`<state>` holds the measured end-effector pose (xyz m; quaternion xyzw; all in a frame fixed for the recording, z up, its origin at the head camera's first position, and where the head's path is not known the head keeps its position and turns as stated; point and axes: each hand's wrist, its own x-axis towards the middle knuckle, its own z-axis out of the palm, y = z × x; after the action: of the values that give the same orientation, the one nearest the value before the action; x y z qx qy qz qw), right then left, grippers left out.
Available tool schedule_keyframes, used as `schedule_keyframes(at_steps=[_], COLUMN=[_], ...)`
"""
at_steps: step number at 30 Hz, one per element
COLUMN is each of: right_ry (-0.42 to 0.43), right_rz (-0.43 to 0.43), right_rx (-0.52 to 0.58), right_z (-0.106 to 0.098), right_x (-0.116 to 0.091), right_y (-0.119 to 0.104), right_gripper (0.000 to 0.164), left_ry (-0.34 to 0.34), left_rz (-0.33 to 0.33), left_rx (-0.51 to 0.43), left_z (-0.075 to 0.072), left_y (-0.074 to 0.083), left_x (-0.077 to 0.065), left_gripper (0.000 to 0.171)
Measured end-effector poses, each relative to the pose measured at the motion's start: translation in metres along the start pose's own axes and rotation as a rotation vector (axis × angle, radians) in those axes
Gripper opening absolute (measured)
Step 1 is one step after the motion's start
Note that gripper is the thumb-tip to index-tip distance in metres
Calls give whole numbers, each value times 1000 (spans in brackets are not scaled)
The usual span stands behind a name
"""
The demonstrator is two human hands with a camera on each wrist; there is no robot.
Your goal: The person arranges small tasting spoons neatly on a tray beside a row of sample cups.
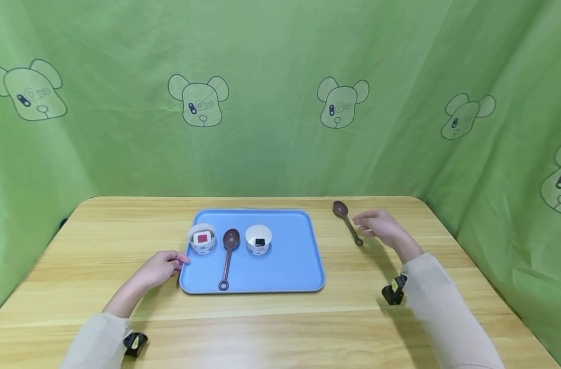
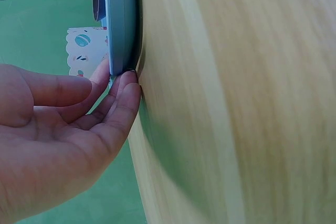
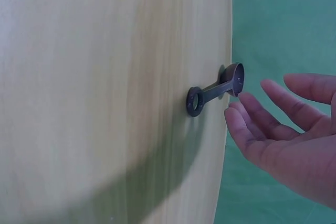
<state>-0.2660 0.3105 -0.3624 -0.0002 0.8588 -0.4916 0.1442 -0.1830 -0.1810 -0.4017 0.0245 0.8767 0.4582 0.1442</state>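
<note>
My left hand (image 1: pixel 162 267) is at the left edge of a blue tray (image 1: pixel 289 269). In the left wrist view its fingertips touch the tray's rim and underside, while the thumb stays apart. A white paper cup (image 1: pixel 203 249) with a white and red block (image 1: pixel 202 238) stands on the tray, near that hand. Beside it lies a brown spoon (image 1: pixel 227 255). Another paper cup (image 1: pixel 258 250) holds a black and white block (image 1: pixel 260 242). To the tray's right, my right hand (image 1: pixel 380 226) hovers by a second brown spoon (image 1: pixel 348 222), fingers loosely spread; the right wrist view shows a gap between them.
The wooden table (image 1: pixel 253 328) carries everything. A green curtain (image 1: pixel 271 164) with printed bear heads hangs behind the table and along its sides. Small black devices, one (image 1: pixel 136 344) on the left and another (image 1: pixel 394 290) on the right, sit at my sleeves.
</note>
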Motion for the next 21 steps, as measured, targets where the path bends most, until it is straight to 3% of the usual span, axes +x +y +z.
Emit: schedule_keyframes(at_steps=[21], right_ry=[-5], right_rz=[10], right_rx=[-16], right_z=[1], right_x=[6], right_y=[11], right_gripper=[38], left_ry=[-1], left_rz=[0], left_rx=[1], left_z=[0], left_y=[1], left_x=[0], left_gripper=[26])
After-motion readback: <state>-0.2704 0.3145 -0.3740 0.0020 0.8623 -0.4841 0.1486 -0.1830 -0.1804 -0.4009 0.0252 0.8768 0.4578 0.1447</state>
